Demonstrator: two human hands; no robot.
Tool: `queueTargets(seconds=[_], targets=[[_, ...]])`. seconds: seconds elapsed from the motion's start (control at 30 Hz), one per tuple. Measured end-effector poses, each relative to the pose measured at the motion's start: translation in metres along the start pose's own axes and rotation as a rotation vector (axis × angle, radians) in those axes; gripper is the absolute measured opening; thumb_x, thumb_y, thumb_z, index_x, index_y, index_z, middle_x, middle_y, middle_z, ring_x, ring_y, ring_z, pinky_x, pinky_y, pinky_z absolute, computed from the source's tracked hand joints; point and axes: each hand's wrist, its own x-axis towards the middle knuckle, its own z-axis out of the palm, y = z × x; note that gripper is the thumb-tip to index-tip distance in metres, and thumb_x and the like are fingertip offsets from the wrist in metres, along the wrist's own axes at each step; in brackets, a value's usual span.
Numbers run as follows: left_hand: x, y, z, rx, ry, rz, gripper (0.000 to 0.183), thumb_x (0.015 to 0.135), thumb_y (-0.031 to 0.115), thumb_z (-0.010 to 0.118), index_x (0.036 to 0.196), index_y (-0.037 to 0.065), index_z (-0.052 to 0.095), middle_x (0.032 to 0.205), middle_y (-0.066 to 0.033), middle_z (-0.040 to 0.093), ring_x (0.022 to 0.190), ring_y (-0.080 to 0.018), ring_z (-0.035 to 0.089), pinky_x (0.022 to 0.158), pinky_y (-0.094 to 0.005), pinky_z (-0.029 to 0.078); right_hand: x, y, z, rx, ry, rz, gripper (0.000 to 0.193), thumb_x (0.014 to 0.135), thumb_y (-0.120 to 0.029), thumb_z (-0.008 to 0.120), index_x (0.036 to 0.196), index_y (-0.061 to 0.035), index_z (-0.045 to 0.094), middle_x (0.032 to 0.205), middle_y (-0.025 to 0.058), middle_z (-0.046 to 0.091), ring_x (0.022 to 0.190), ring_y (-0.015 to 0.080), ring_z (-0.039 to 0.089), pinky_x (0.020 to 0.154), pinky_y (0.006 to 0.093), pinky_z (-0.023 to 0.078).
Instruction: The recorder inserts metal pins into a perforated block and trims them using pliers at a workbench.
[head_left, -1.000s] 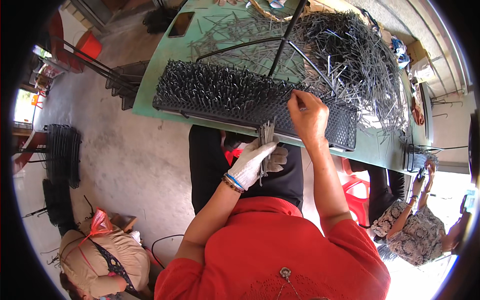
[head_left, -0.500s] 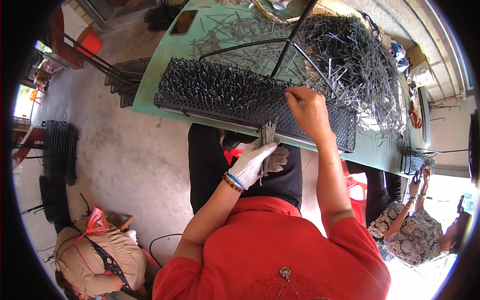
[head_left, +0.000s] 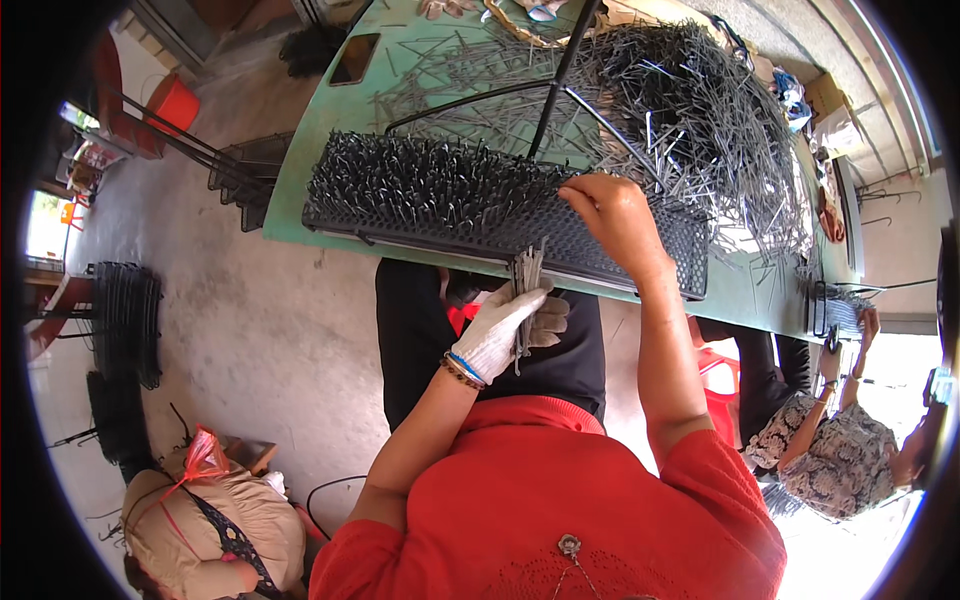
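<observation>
A long black perforated block [head_left: 620, 235] with a black rod frame rests along the near edge of the green table [head_left: 330, 120]. Upright thin dark strips [head_left: 420, 180] fill its left and middle holes; the holes at its right end stand bare. My gloved left hand [head_left: 500, 325] is closed round a bundle of thin grey strips [head_left: 526, 275], held upright just below the block's front edge. My bare right hand [head_left: 615, 220] pinches its fingertips together over the block, where the filled part ends. Whatever sits in that pinch is too small to make out.
A heap of loose dark strips [head_left: 690, 110] covers the table's far right, with more scattered left of it. A flat dark rectangle [head_left: 355, 58] lies at far left. One person [head_left: 840, 450] works at right; another [head_left: 210, 530] is at lower left.
The view has shifted slightly. My right hand stays pinched above the block, and my left hand keeps hold of the strip bundle.
</observation>
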Motion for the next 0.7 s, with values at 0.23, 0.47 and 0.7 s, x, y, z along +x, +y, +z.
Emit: queueTargets(seconds=[0.23, 0.47, 0.7], targets=[[0.0, 0.0, 0.005, 0.025, 0.025, 0.002, 0.02, 0.098, 0.014, 0.054, 0.116, 0.004, 0.055, 0.097, -0.0153, 0.07, 0.074, -0.0209, 0.071, 0.06, -0.0287, 0.059, -0.002, 0.0, 0.017, -0.199, 0.075, 0.051, 0.017, 0.087, -0.019, 0.068, 0.086, -0.0013, 0.069, 0.076, 0.0163, 0.065, 0.071, 0.0365, 0.063, 0.062, 0.042, 0.05], [-0.001, 0.0, 0.004, 0.004, 0.027, -0.002, 0.021, 0.098, 0.013, 0.053, 0.116, 0.004, 0.055, 0.097, -0.0156, 0.07, 0.075, -0.0211, 0.071, 0.06, -0.0293, 0.059, -0.006, -0.013, 0.013, -0.145, 0.167, 0.11, 0.015, 0.087, -0.018, 0.068, 0.092, -0.004, 0.07, 0.083, 0.0133, 0.063, 0.071, 0.0347, 0.063, 0.062, 0.0417, 0.05], [0.001, -0.003, 0.005, 0.001, 0.028, 0.004, 0.021, 0.098, 0.013, 0.053, 0.117, 0.004, 0.054, 0.098, -0.0161, 0.069, 0.075, -0.021, 0.07, 0.061, -0.0299, 0.059, -0.011, 0.005, 0.022, -0.102, 0.141, -0.16, 0.011, 0.081, -0.008, 0.071, 0.092, -0.0052, 0.07, 0.091, 0.0077, 0.062, 0.076, 0.0281, 0.063, 0.069, 0.0376, 0.05]])
